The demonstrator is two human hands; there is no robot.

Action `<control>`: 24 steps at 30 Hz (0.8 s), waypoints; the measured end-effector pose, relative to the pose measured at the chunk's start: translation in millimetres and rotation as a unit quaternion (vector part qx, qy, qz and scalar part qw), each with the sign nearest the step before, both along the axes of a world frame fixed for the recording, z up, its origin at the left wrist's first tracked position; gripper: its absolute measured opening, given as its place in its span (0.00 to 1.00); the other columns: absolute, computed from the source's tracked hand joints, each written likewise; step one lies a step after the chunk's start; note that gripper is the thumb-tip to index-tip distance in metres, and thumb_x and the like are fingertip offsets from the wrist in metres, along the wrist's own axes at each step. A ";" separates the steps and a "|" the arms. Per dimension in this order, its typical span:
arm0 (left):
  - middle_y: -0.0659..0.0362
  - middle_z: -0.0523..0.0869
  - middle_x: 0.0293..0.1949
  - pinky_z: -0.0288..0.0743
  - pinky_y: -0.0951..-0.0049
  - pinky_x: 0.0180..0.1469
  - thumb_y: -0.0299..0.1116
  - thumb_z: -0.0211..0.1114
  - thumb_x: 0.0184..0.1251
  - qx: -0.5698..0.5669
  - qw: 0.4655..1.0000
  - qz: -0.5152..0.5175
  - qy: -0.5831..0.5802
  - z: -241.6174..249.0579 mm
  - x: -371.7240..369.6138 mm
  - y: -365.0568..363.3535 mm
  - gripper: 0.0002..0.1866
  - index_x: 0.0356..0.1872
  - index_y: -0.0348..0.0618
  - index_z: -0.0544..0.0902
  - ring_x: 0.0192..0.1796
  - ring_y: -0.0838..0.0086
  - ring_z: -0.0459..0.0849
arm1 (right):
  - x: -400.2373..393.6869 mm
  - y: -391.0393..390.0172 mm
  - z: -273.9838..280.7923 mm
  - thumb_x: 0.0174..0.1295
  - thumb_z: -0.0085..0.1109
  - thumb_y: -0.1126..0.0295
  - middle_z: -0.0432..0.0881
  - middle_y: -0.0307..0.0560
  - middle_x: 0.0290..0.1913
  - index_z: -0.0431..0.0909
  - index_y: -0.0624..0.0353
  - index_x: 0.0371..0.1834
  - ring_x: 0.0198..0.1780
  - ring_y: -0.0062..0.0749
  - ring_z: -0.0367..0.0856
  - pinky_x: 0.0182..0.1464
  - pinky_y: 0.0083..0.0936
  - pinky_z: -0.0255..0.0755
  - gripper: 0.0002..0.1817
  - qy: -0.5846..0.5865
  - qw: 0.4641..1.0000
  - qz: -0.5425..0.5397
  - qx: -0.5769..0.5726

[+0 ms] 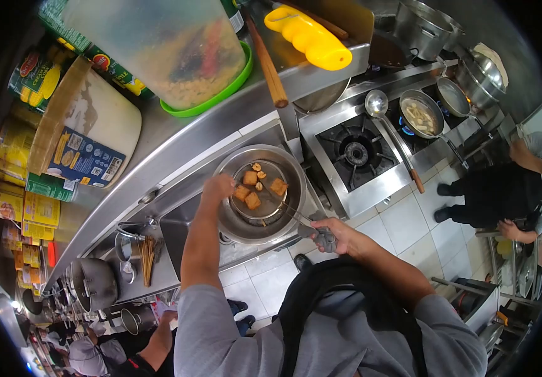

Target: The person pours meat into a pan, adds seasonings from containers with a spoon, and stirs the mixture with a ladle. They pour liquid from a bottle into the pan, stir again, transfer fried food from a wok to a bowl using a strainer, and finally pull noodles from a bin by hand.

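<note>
A wide steel bowl (pixel 227 217) is in front of me by the sink. In it sits a round strainer (pixel 259 213), holding several browned fried cubes (pixel 250 178) that look like tofu, and a few smaller golden pieces (pixel 256 167). My right hand (pixel 341 237) is closed around the strainer's handle (pixel 299 217), with a bunched grey cloth (pixel 326 240) at the grip. My left hand (pixel 219 187) is over the bowl's left rim, fingers curled together; whatever is between them is hidden.
Right of the bowl is a gas stove (pixel 356 151) with a ladle (pixel 378 103) lying across it and a pan (pixel 420 113) over a blue flame. A shelf above holds a tub (pixel 88 125) and a yellow-handled tool (pixel 309 38). A co-worker (pixel 491 195) stands at right.
</note>
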State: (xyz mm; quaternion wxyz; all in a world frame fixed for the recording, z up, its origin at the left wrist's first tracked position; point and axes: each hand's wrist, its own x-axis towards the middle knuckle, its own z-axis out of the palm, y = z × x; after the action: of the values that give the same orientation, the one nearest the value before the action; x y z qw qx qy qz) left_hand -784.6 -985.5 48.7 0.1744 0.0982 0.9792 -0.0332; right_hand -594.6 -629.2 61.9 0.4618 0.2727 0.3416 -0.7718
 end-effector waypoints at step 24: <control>0.56 0.88 0.44 0.79 0.57 0.50 0.39 0.60 0.64 0.002 0.994 0.042 0.101 52.7 18.6 10.9 0.12 0.45 0.59 0.87 0.49 0.59 0.86 | 1.0 3.1 -1.7 0.61 0.63 0.63 0.80 0.41 0.28 0.77 0.55 0.41 0.27 0.30 0.78 0.25 0.30 0.72 0.11 0.000 1.000 -0.004 -0.028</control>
State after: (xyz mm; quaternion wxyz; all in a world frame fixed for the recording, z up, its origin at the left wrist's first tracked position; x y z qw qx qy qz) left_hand -766.1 -974.6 101.4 0.0758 0.0535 0.9951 -0.0337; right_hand -593.6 -626.2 60.2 0.4666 0.2611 0.3186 -0.7827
